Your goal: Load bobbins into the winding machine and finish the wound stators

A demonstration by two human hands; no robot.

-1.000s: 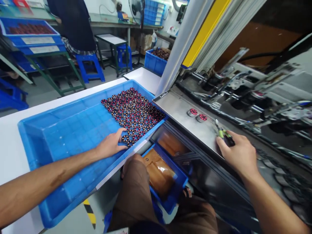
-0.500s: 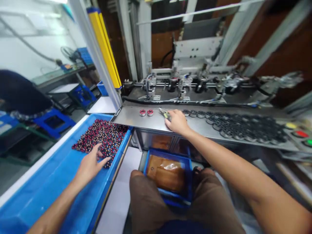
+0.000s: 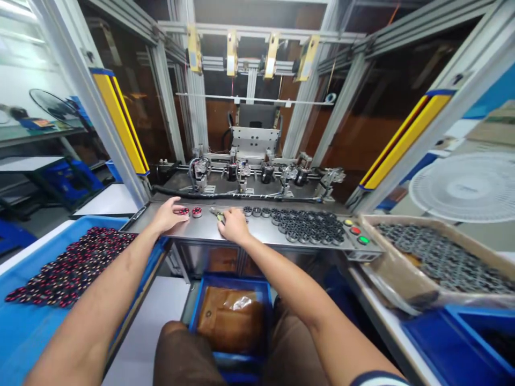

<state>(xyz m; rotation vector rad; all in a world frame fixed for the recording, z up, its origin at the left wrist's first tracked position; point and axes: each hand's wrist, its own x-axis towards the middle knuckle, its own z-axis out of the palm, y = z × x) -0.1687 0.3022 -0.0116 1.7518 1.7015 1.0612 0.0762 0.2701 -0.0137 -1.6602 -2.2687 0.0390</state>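
**Two hands brought to the steel shelf (image 3: 265, 233)**

Nearest of all, a blue bin (image 3: 229, 280) with a brown bag (image 3: 231, 319) was seen between the knees. Off to the left, the blue tray (image 3: 20, 332) was in view, its bed of red-wound parts (image 3: 68, 265) lying loose.

Further up, the left hand (image 3: 169, 213) was laid on the shelf's near-left corner. Its fingertips (image 3: 179, 210) were set close together on one red-wound part (image 3: 184, 210), with a second red-wound part (image 3: 197, 212) just beside it. Whether the part was pinched or merely touched could not be told.

The right hand (image 3: 234, 226) was curled shut round a yellow-green tool (image 3: 219, 215), whose tip was pointed towards the pair. Beyond, dark rings (image 3: 306, 225) were spread along the shelf. Coloured buttons (image 3: 354, 230) came next, and the machine heads (image 3: 249, 172) stood at the back.

By the look of it, the part would best be kept flat and handled by its rim, so the winding is not scraped. The neighbour should not be nudged, and the tool tip is best held clear until the part sits steady.

Half a second earlier the left hand had been spread over the parts in the tray. It had since been carried across to the shelf. The right hand had been kept on the tool at the same spot. The view had been swung round and up, so the machine frame was squared ahead.
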